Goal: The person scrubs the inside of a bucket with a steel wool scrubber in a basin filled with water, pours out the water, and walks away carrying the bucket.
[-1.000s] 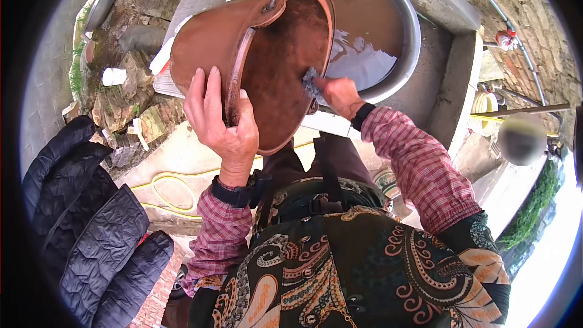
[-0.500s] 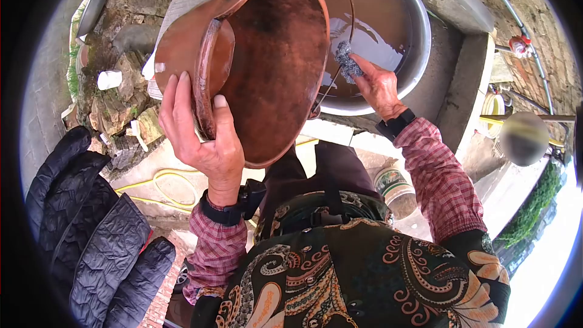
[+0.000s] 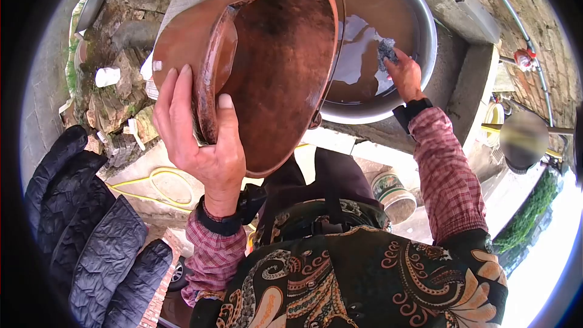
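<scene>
Left hand (image 3: 208, 161), thumb inside and fingers outside, clasps the near-left edge of a tilted reddish-brown pot (image 3: 279, 85). Right of the pot, the right hand (image 3: 405, 76) pinches a grey scourer (image 3: 385, 53). Beyond the pot, a metal basin (image 3: 364, 115) holds brown water (image 3: 379, 9). A firm edge hold should steady the pot under the scourer.

Before us, a grey concrete trough (image 3: 471, 82) with raised walls holds a wide, round metal basin (image 3: 429, 49) of murky brown water (image 3: 395, 3). On the pale floor (image 3: 143, 164) we see a looped yellow hose (image 3: 172, 170) and a whitish bucket (image 3: 388, 187) with green markings. At our left, rough stones (image 3: 112, 112) carry a small white container (image 3: 107, 77).
</scene>
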A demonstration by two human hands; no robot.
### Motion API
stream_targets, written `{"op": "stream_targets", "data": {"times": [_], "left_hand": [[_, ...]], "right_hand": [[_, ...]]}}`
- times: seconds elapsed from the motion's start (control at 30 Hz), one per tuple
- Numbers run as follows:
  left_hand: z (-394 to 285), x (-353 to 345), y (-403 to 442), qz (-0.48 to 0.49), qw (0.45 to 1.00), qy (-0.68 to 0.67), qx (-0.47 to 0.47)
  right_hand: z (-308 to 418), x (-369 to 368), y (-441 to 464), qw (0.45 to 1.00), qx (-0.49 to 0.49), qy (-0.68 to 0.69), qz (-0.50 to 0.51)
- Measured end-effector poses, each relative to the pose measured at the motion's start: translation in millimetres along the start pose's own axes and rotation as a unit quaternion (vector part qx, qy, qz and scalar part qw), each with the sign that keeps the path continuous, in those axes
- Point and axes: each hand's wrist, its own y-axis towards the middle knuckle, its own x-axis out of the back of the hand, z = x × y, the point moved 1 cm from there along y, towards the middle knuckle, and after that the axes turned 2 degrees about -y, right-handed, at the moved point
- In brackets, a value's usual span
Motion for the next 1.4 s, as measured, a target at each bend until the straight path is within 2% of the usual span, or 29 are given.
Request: {"op": "stream_targets", "data": {"times": [0.07,0.1,0.13,0.2,0.23,0.27,0.3,0.33,0.4,0.43,0.5,0.53,0.57,0.6,0.67,0.73,0.77,0.87,0.93,0.97,1.0,1.03,1.1,1.13,1.27,1.33,1.37,1.4], "left_hand": [[0,-2,2,0.003,1.000,-0.006,-0.005],[-1,-4,3,0.004,1.000,-0.004,-0.005],[-3,-7,4,0.007,1.000,-0.003,-0.005],[-7,-11,3,0.012,1.000,0.006,-0.013],[-9,-12,4,0.015,1.000,0.012,-0.024],[-11,-14,6,0.016,0.999,0.018,-0.037],[-13,-16,5,0.013,0.999,0.019,-0.034],[-15,-16,7,0.014,0.999,0.020,-0.032],[-17,-18,8,0.018,0.999,0.021,-0.030],[-17,-20,7,0.012,1.000,0.004,-0.025],[-22,-24,10,0.009,0.999,0.014,-0.038],[-25,-27,10,0.009,0.999,0.019,-0.044],[-28,-30,11,0.010,0.999,0.017,-0.042],[-30,-32,11,0.015,0.999,0.023,-0.046],[-33,-33,8,0.029,0.997,0.036,-0.054],[-33,-35,0,0.028,0.997,0.037,-0.059],[-33,-36,-2,0.025,0.997,0.037,-0.058],[-34,-36,-2,0.017,0.999,0.024,-0.041],[-30,-32,1,0.030,0.998,0.026,-0.045],[-29,-32,1,0.029,0.998,0.024,-0.045],[-29,-31,1,0.031,0.998,0.027,-0.046],[-28,-30,0,0.032,0.998,0.030,-0.049],[-30,-29,-2,0.036,0.997,0.035,-0.059],[-31,-30,-2,0.036,0.996,0.036,-0.067],[-30,-30,1,0.025,0.997,0.041,-0.058],[-27,-26,8,0.021,0.998,0.022,-0.059],[-26,-24,10,0.020,0.998,0.022,-0.055],[-25,-22,12,0.019,0.998,0.022,-0.051]], "right_hand": [[-43,-20,30,0.976,0.073,-0.174,-0.113],[-58,-35,39,0.975,0.026,-0.192,-0.106],[-71,-55,49,0.972,-0.021,-0.232,-0.034],[-80,-109,47,0.944,0.035,-0.319,0.083],[-74,-127,41,0.951,0.076,-0.255,0.158],[-52,-123,26,0.974,0.041,-0.092,0.205],[-27,-117,11,0.967,-0.007,0.071,0.243],[17,-73,-22,0.908,-0.128,0.321,0.236],[52,-35,-54,0.890,-0.084,0.382,0.236],[62,-35,-77,0.835,-0.062,0.490,0.240],[92,-39,-110,0.867,0.097,0.437,0.221],[111,-41,-121,0.911,0.196,0.293,0.215],[129,-43,-131,0.927,0.293,0.149,0.181],[144,-47,-137,0.918,0.356,0.036,0.170],[134,-81,-120,0.899,0.427,-0.089,0.052],[103,-106,-71,0.901,0.358,-0.206,0.131],[101,-96,-52,0.908,0.351,-0.205,0.104],[126,-61,-51,0.940,0.282,-0.146,0.125],[125,-80,-81,0.961,0.229,-0.040,0.150],[124,-93,-106,0.950,0.264,0.077,0.146],[136,-93,-127,0.924,0.345,0.084,0.142],[140,-87,-123,0.918,0.392,0.027,0.055],[130,-90,-98,0.909,0.376,-0.152,0.095],[108,-98,-68,0.888,0.304,-0.268,0.218],[85,-55,-4,0.937,0.288,-0.182,-0.083],[99,-16,-25,0.943,0.283,-0.041,-0.169],[92,-12,-36,0.970,0.186,0.002,-0.156],[76,-15,-41,0.973,0.154,0.004,-0.170]]}}
